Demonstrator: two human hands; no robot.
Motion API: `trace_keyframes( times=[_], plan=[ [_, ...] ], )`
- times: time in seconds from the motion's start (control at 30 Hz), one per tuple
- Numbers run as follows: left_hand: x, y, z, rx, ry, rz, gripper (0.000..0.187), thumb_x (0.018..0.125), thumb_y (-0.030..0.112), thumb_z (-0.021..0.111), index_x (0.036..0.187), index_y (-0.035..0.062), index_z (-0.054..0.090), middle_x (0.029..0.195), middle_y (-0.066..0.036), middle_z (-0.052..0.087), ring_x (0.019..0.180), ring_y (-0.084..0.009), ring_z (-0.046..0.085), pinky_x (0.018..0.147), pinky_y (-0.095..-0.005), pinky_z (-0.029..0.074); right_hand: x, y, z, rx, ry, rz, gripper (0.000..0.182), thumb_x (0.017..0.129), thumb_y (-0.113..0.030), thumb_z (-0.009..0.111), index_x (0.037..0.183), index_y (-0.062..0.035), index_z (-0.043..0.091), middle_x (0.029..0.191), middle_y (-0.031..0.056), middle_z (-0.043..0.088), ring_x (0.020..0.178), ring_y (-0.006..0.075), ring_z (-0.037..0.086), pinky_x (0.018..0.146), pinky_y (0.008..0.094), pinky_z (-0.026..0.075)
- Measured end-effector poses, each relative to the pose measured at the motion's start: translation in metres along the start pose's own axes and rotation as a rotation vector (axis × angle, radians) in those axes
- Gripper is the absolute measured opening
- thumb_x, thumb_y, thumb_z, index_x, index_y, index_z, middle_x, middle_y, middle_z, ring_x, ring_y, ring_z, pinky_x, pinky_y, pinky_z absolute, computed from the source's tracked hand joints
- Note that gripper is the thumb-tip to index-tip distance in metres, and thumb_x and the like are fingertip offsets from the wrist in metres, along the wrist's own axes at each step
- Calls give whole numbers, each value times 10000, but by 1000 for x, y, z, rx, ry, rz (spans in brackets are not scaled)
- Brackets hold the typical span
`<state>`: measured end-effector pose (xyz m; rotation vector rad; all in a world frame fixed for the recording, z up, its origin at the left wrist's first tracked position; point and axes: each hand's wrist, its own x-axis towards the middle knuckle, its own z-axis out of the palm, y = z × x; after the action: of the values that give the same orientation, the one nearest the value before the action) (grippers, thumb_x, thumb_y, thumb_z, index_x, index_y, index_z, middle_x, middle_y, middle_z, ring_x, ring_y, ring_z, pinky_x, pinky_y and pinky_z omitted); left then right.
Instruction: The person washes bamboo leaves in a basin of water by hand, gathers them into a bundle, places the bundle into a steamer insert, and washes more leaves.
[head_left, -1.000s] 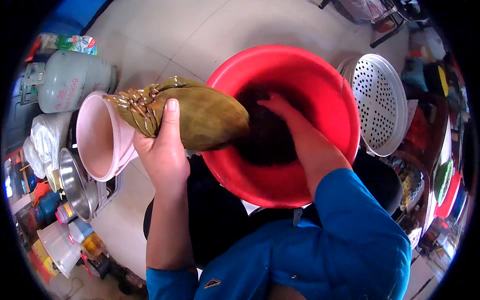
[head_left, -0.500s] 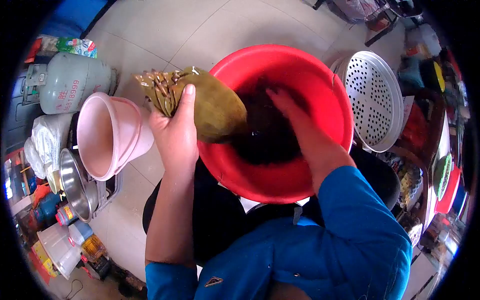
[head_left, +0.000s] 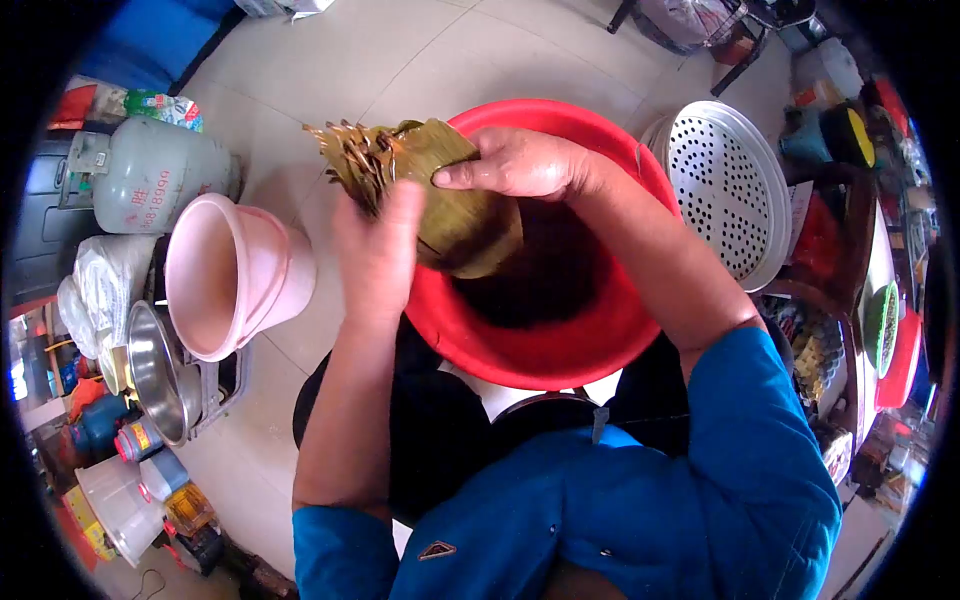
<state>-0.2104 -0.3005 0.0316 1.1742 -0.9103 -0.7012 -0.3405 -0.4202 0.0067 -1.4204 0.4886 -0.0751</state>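
A stack of wet, olive-brown leaves is held over the left side of a red basin, its stem ends pointing up and to the left. My left hand is closed around the stack's left side, slightly blurred. From the right, my right hand pinches the upper edge of the leaves, thumb on top. Dark contents fill the bottom of the basin, too dim to make out.
Pink buckets, a steel bowl and a grey gas cylinder stand at the left. A white perforated tray leans right of the basin. Shelving with assorted goods lines the far right.
My right hand has come up out of the basin and taken hold of the leaves' upper edge. The stack has shifted slightly right in view, still in my left hand.
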Motion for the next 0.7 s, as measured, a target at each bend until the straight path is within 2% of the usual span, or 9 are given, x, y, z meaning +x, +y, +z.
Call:
trace_keyframes(
  times=[0.07,0.13,0.27,0.4,0.43,0.57,0.63,0.67,0.7],
  plan=[
    [-3,-7,4,266,32,52,214,804,101,636,975,-18,584,914,-51,624,823,-119,572,768,-263,443,-1,-2,7,-117,18,-147,377,805,-294,646,1029,7,602,856,54,643,774,128,585,734,288,477],
    [-2,-11,2,101,82,-26,184,815,93,625,958,-18,591,898,-48,628,812,-111,575,751,-261,448,5,16,9,-69,-12,-26,348,773,-235,691,1034,-22,607,873,23,643,775,102,576,730,261,471],
    [-10,-27,-4,185,81,-54,189,820,75,619,979,-20,580,923,-48,621,826,-103,569,754,-256,446,21,89,21,198,-39,-213,289,775,-171,685,1013,-20,620,906,1,639,827,82,560,780,268,464],
    [5,-6,-20,12,300,-12,202,821,42,608,1011,-9,562,961,-54,596,856,-121,558,784,-261,443,10,170,13,-384,-49,131,374,739,-272,680,1055,-82,618,961,57,651,894,173,587,821,319,451],
    [6,0,-26,-6,303,-41,197,825,40,603,1009,-18,561,968,-61,595,861,-126,558,787,-265,444,20,207,2,-411,-241,354,366,722,-268,687,1031,-80,631,939,72,652,900,174,586,791,339,460],
    [6,18,-42,-15,268,-95,248,848,59,568,1077,-24,522,1042,-83,573,934,-157,549,826,-295,439,25,232,-29,-474,-154,357,382,700,-268,704,994,-36,626,889,110,641,852,173,588,760,320,467],
    [6,18,-38,7,273,-102,221,844,46,572,1047,-35,538,1011,-80,583,905,-147,553,815,-282,438,36,251,-38,-582,627,189,468,695,-262,705,1082,-32,577,1004,137,613,966,217,565,817,334,457],
    [5,18,-36,32,284,-107,195,840,33,576,1017,-46,555,979,-78,594,876,-137,557,804,-268,437,46,264,-34,-579,631,187,468,695,-262,705,1082,-32,577,1004,137,613,966,217,565,817,334,457],
    [4,14,-36,62,239,-85,193,840,24,572,1019,-44,554,982,-78,593,879,-135,555,811,-267,433,62,289,-30,-876,835,63,523,692,-276,708,1125,-29,546,1054,148,592,1002,237,548,847,343,442]
  ],
)
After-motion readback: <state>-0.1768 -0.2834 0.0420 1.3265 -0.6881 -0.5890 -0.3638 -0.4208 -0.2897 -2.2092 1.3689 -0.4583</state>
